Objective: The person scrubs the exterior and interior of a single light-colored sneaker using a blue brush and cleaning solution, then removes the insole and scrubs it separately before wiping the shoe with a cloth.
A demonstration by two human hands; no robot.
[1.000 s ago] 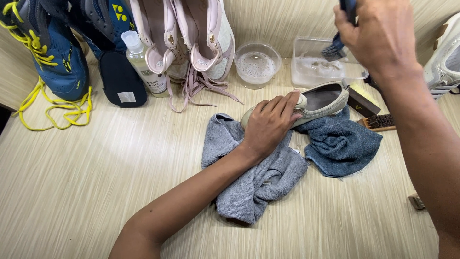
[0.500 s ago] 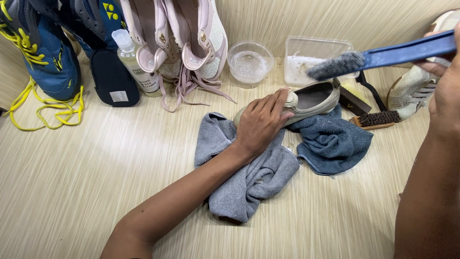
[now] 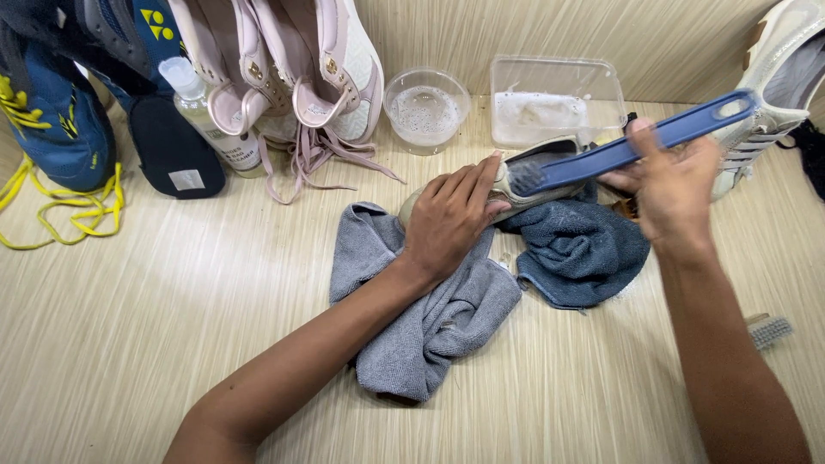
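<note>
Two hands [image 3: 451, 215], one brush [image 3: 636, 146], one shoe [image 3: 524, 176]

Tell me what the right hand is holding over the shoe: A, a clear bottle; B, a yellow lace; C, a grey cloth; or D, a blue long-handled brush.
D: the right hand grips the blue long-handled brush, its bristle end at the grey shoe that the left hand steadies on the cloths.

Single head view, steep downward, close over floor [image 3: 172, 344].
</note>
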